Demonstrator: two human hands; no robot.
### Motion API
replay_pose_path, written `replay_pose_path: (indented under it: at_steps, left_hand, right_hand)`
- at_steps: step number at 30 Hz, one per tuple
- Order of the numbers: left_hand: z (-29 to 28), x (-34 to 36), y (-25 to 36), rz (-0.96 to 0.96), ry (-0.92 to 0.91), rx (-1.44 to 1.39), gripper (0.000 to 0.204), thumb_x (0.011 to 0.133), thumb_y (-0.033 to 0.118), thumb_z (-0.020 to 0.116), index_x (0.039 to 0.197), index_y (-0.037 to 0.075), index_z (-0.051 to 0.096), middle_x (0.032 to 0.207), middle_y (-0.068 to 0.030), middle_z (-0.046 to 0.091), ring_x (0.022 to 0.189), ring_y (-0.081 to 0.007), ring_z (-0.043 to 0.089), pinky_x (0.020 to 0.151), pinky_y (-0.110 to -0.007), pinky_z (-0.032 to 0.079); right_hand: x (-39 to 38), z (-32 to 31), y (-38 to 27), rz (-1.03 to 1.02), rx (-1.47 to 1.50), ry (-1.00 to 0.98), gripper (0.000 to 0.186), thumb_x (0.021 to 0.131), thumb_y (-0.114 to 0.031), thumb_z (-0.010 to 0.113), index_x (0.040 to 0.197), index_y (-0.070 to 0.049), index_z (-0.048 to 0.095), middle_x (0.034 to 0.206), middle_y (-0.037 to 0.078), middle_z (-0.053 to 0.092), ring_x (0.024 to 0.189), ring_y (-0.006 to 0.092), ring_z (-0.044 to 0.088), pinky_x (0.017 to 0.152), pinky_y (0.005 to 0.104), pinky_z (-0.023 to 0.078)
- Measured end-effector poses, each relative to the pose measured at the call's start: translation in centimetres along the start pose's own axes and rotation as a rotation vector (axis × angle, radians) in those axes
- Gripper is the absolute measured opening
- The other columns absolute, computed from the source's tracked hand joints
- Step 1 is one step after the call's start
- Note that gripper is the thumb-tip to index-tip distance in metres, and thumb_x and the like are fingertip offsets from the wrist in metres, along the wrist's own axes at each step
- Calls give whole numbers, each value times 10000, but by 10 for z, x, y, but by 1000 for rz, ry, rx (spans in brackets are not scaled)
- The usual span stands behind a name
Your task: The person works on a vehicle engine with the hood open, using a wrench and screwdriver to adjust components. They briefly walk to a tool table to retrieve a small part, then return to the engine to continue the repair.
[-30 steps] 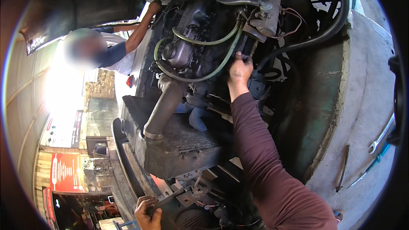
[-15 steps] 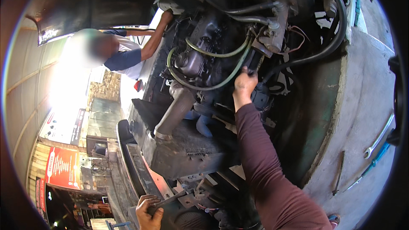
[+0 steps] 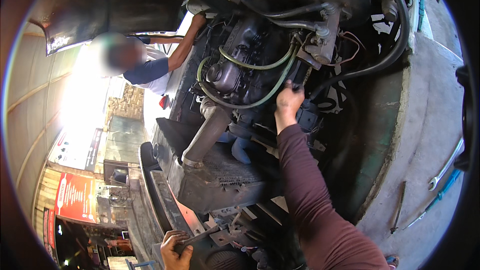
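An open engine bay fills the middle, with a dark engine block point(image 3: 235, 45), pale green hoses point(image 3: 272, 90) and a black radiator point(image 3: 215, 170). My right hand point(image 3: 290, 101) reaches in below a grey metal cylinder point(image 3: 325, 35), fingers closed on something dark beside the hoses that I cannot make out. At the bottom, my left hand point(image 3: 175, 251) grips a dark metal edge point(image 3: 200, 237) at the vehicle's front, fingers curled over it.
A co-worker point(image 3: 140, 62) at upper left reaches under the raised black hood point(image 3: 115, 0). On the grey fender point(image 3: 425, 100) at right lie a wrench point(image 3: 445, 165), a blue-handled screwdriver point(image 3: 440, 192) and a thin rod point(image 3: 400, 205). A red sign point(image 3: 75, 195) hangs behind.
The engine and my right hand appear lower and a little further right in the picture than a second ago. Both hands keep a similar grip.
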State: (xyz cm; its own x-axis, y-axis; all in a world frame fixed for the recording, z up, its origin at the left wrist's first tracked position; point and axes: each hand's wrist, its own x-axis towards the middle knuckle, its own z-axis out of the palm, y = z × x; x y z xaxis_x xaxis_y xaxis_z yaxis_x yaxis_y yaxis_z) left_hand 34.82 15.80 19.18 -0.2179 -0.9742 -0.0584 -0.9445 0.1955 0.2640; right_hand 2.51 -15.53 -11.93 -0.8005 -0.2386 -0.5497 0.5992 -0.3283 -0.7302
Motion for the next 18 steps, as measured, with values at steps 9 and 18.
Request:
replay_pose_path:
  at_steps: [9, 18]
  left_hand:
    - [0, -2, -9, -29, 9, -97, 227, 884, 111, 704, 1064, -29, 700, 1199, -146, 616, 1098, -243, 623, 903, -347, 527]
    - [1, -7, -28, -43, 29, -100, 281, 909, 112, 696, 1160, -12, 670, 1245, -127, 612, 1084, -202, 628, 879, -311, 522]
  right_hand:
    - [7, 3, 9, -26, 54, 2, 190, 970, -101, 667, 878, 36, 574, 785, 97, 625, 724, 199, 538, 723, 360, 467]
    - [5, 4, 2, 39, 64, -4, 153, 967, -83, 663, 893, 28, 588, 809, 92, 627, 738, 186, 528, 729, 353, 457]
